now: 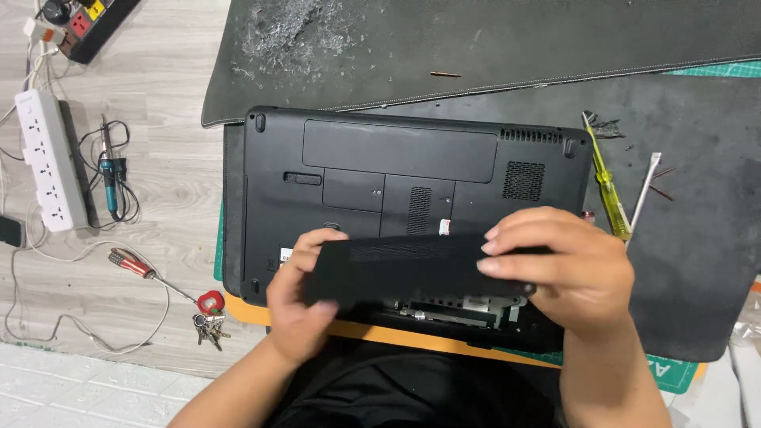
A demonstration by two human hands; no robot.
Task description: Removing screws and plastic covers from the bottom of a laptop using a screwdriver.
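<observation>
So you've got the black access cover [412, 269] off the laptop [396, 182] already, that part looks done. The laptop sits upside down in the middle of the surface [174, 190], and the cover is lifted just above its near edge, at 6 o'clock from the machine's centre. Your left hand [297, 305] has a closed grip on the cover's left end, thumb on top, and your right hand [567, 273] has a closed grip on the right end, fingers curled over the top edge. Under the cover you can see the opened bay [452, 309] with bare parts showing, so the inside is exposed.

What's left, going by this: the cover isn't set down anywhere yet, and the other 2 panels up toward 12 o'clock look untouched. The yellow screwdriver [606, 186] lies at 3 o'clock, just beside the laptop, nobody holding it
</observation>
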